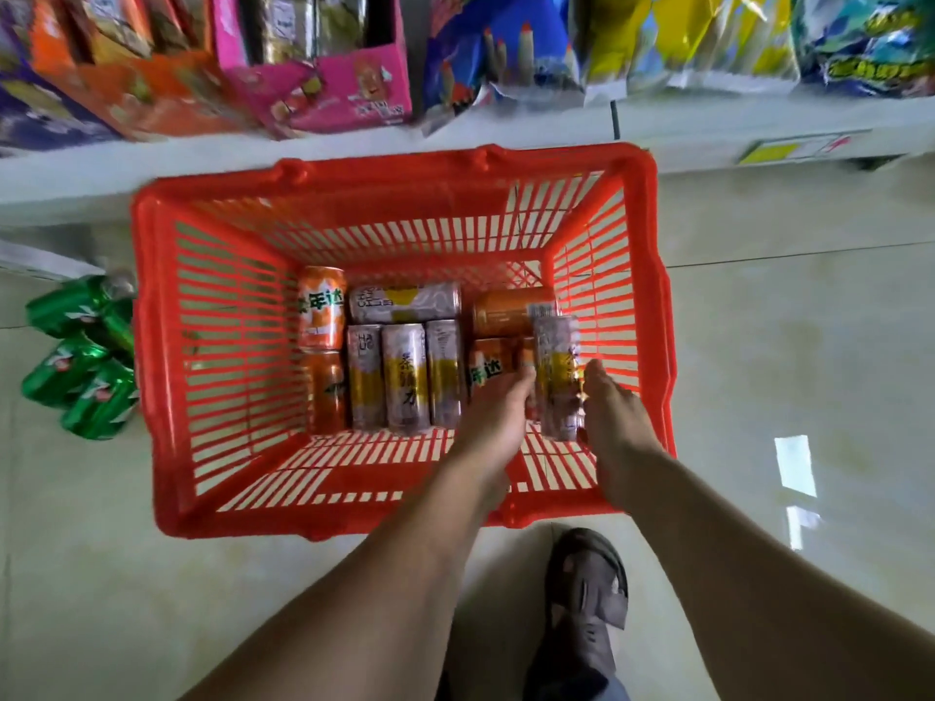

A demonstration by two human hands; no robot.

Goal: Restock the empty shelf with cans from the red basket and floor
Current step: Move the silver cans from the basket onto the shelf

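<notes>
The red basket (pixel 152 346) sits on the floor (pixel 784 346), mouth up so both arms can reach in. Beyond the hands, silver-and-yellow cans (pixel 405 376) and orange cans (pixel 321 308) lie flat on its bottom. Far out to the left hand's side, green cans (pixel 81 361) lie loose on the floor. The right hand (pixel 614 422) wraps one silver can (pixel 556 376), raised to lift out. The left hand (pixel 498 412) closes on an orange can (pixel 526 361) just beside it.

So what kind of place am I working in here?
Most likely a small grocery or convenience shop: a red basket of drink cans, snack packets on a shelf with a price tag.
</notes>
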